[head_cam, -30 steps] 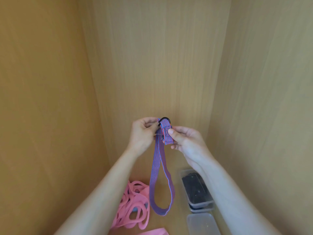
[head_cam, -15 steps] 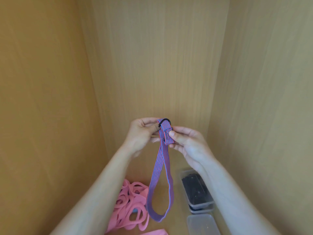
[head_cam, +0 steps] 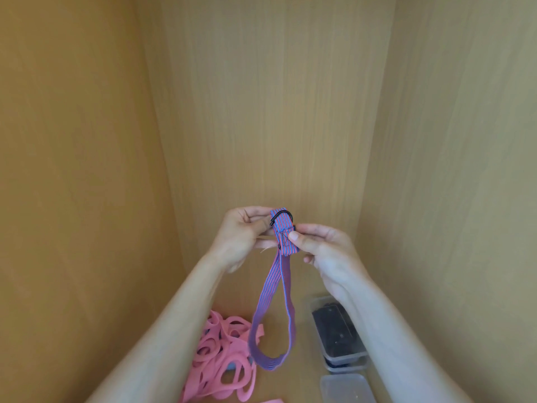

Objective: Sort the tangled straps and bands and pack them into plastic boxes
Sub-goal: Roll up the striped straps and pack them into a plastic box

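Observation:
A purple strap with pink stripes (head_cam: 273, 309) hangs in a long loop from my two hands, raised in front of the wooden back wall. My left hand (head_cam: 242, 237) pinches its folded top end beside the black metal ring (head_cam: 283, 217). My right hand (head_cam: 322, 245) pinches the stitched fold just below the ring with thumb and fingers. A tangle of pink bands (head_cam: 220, 362) lies on the floor below my left forearm. At the right stand stacked clear plastic boxes (head_cam: 340, 335); the top one holds dark straps.
A clear plastic lid or box (head_cam: 347, 389) lies in front of the stack, near the bottom edge. Wooden walls close the space at the left (head_cam: 72, 170), back and right. A strip of pink band shows at the bottom edge (head_cam: 271, 400).
Both hands kept their hold on the strap's top end and shifted only slightly. The hanging loop swung a little to the left.

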`<control>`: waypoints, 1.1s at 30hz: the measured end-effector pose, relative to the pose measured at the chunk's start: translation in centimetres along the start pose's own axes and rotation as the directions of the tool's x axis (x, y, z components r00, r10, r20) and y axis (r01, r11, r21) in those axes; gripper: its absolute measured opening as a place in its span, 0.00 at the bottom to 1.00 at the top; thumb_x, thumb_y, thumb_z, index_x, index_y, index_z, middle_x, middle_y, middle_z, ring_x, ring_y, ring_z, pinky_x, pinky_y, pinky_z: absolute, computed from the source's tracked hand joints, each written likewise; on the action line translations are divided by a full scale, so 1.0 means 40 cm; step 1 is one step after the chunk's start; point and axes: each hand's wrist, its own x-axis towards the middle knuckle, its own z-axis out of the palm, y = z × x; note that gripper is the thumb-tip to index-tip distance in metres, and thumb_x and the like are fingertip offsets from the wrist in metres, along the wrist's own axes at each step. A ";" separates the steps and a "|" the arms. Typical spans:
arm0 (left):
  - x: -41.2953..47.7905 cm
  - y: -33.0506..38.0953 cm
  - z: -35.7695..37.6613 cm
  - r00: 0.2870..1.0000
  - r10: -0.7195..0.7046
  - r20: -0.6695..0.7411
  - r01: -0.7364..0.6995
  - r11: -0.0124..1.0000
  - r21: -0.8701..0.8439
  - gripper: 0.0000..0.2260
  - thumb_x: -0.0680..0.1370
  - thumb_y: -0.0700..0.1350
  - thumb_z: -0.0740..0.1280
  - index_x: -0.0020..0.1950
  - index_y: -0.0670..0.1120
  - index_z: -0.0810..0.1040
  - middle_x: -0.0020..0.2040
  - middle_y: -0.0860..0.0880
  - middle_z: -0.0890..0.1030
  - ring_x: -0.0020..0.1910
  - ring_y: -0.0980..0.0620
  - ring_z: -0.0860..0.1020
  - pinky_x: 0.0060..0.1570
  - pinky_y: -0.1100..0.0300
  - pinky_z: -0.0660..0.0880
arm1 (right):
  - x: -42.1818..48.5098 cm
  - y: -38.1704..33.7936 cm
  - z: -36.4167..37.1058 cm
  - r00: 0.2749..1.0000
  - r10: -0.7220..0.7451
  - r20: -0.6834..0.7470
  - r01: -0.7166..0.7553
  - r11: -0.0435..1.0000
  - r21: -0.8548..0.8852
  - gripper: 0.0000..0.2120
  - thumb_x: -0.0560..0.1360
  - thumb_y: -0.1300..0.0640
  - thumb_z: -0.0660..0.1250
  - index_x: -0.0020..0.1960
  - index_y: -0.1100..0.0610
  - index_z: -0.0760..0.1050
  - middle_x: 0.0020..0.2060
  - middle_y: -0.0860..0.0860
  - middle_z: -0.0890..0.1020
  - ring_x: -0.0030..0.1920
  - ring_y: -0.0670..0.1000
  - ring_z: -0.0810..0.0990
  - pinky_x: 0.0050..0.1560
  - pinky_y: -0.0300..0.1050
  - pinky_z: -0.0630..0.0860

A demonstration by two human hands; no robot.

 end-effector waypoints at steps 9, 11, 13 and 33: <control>0.000 0.007 0.004 1.000 0.005 -0.007 -0.005 0.999 -0.046 0.06 0.80 0.36 0.66 0.53 0.38 0.82 0.44 0.43 0.86 0.40 0.49 0.85 0.37 0.58 0.83 | 0.003 0.001 -0.009 1.000 -0.001 0.020 0.001 1.000 0.029 0.06 0.73 0.66 0.75 0.46 0.57 0.81 0.37 0.51 0.86 0.38 0.48 0.82 0.38 0.41 0.74; 0.000 0.007 0.006 1.000 -0.006 0.020 0.007 0.998 -0.056 0.06 0.80 0.36 0.66 0.54 0.39 0.82 0.44 0.44 0.87 0.41 0.50 0.86 0.39 0.58 0.83 | 0.005 0.002 -0.014 1.000 -0.014 0.013 0.013 0.999 0.032 0.07 0.72 0.66 0.75 0.45 0.57 0.81 0.36 0.50 0.86 0.37 0.47 0.83 0.39 0.40 0.75; 0.000 0.007 0.007 0.999 -0.019 0.046 0.021 0.998 -0.060 0.07 0.81 0.37 0.65 0.54 0.41 0.83 0.44 0.45 0.87 0.41 0.50 0.86 0.42 0.57 0.84 | 0.006 0.001 -0.019 0.999 -0.038 0.006 0.038 0.999 0.013 0.07 0.72 0.65 0.75 0.45 0.55 0.82 0.35 0.47 0.86 0.36 0.43 0.83 0.38 0.35 0.75; -0.004 -0.021 0.026 0.999 -0.032 -0.032 0.028 0.994 -0.102 0.12 0.83 0.45 0.63 0.48 0.41 0.83 0.42 0.44 0.87 0.39 0.52 0.85 0.38 0.64 0.80 | 0.017 -0.001 -0.012 1.000 0.023 0.007 -0.024 0.997 0.074 0.05 0.74 0.65 0.74 0.47 0.58 0.80 0.38 0.52 0.85 0.37 0.49 0.82 0.41 0.42 0.76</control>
